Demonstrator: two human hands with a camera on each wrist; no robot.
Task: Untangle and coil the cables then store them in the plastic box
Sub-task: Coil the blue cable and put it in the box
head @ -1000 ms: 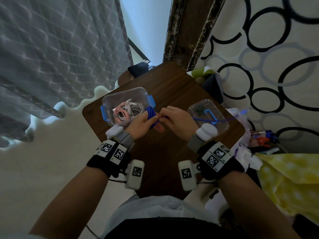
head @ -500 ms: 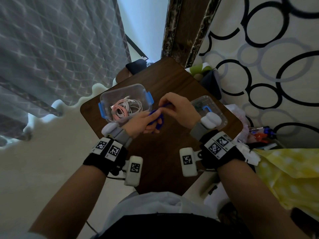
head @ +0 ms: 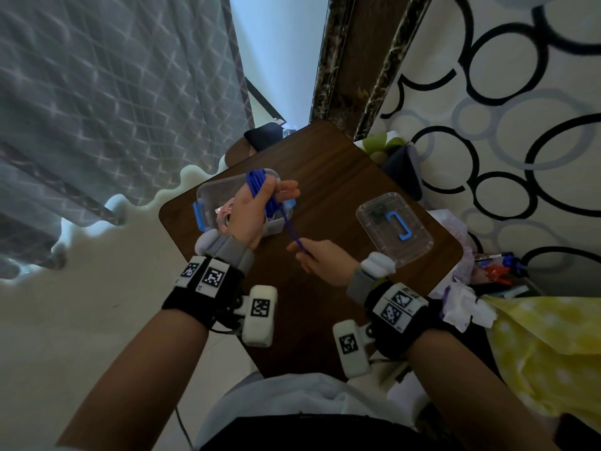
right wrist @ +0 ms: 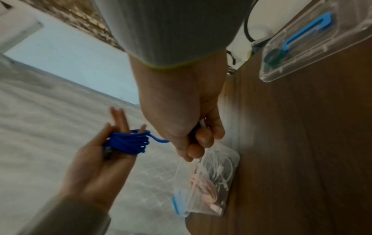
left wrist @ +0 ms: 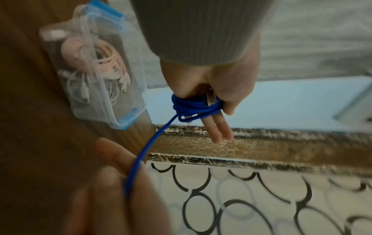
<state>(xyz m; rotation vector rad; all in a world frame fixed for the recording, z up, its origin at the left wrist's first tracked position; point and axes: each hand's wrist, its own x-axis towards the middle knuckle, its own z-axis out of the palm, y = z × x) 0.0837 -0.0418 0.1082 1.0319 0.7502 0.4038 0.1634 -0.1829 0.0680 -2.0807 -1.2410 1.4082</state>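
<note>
Blue cable [head: 259, 187] looped round our left hand [head: 250, 209] fingers, our right hand [head: 320, 260] pinching its loose tail, clear plastic box [head: 208, 196] under the left hand.

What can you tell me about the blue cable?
The blue cable is thin, round and bright blue, rubbery-looking. Most of it is wound in several loops around the fingers of the left hand, raised over the clear plastic box. A metal plug end sits tucked under the thumb. One loose stretch runs straight down to the right hand, which pinches it. It is not in the box yet.
</note>
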